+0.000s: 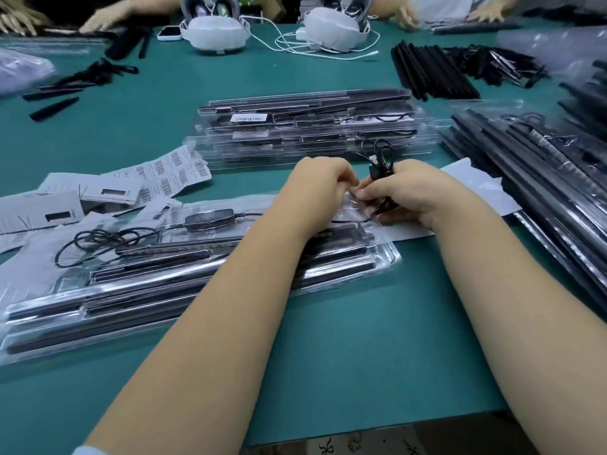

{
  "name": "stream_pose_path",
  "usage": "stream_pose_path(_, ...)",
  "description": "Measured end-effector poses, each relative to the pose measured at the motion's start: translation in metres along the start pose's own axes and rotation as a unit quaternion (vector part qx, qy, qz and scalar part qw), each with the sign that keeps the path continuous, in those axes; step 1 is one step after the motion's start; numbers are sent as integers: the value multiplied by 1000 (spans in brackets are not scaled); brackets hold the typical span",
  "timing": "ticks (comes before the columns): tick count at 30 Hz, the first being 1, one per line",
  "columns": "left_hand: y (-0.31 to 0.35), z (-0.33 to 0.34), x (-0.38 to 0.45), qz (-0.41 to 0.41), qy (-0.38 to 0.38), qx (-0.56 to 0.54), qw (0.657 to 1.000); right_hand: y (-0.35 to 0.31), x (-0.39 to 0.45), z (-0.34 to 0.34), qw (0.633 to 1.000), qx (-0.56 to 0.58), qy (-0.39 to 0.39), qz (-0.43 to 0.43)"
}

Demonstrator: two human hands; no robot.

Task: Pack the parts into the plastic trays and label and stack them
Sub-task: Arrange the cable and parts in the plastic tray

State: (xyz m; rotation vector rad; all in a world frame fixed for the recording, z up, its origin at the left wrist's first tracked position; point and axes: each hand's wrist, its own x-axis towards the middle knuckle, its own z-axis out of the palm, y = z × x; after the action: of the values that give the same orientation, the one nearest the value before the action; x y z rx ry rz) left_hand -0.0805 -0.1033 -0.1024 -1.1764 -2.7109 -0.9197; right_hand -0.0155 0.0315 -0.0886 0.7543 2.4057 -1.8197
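A clear plastic tray (389, 254) lies slanted in front of me, holding long black bars, an inline controller (208, 219) and a loose black cable (98, 241). Over the tray's right end my right hand (412, 192) grips a bundled black cable (381, 159) whose loops stick up above the fingers. My left hand (317, 185) has curled fingers meeting the right hand's fingertips, pinching the same cable near the tray's pocket. Behind the hands stands a stack of packed trays (312, 133) with a white barcode label (248, 118) on top.
A strip of barcode labels (174, 172) and white cards (65, 205) lie at the left. Black bars (430, 72) and bagged bars (542, 178) fill the right side. White headsets (213, 31), cables and other people's hands are at the far edge. The table's front edge (377, 431) is near.
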Motion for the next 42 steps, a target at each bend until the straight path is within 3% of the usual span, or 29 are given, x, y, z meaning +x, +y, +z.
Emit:
stream_pose_path(4, 0, 6, 0, 54, 19, 110, 992, -1, 1, 3, 1000, -5, 14, 4)
stream_pose_path(8, 1, 6, -5, 93, 49, 133, 986, -2, 1, 6, 998, -38, 39, -10)
stream_pose_path(19, 6, -2, -10, 93, 33, 81, 992, -4, 6, 9, 991, -101, 84, -9)
stream_pose_path(26, 0, 0, -2, 8, -30, 28, 999, 1, 6, 3, 998, -53, 36, -3)
stream_pose_path(34, 6, 0, -4, 31, -11, 66, 997, -4, 9, 7, 991, -119, 54, -6)
stream_pose_path(42, 7, -4, -5, 6, -1, 13, 1000, -16, 13, 11, 986, -165, 35, 17)
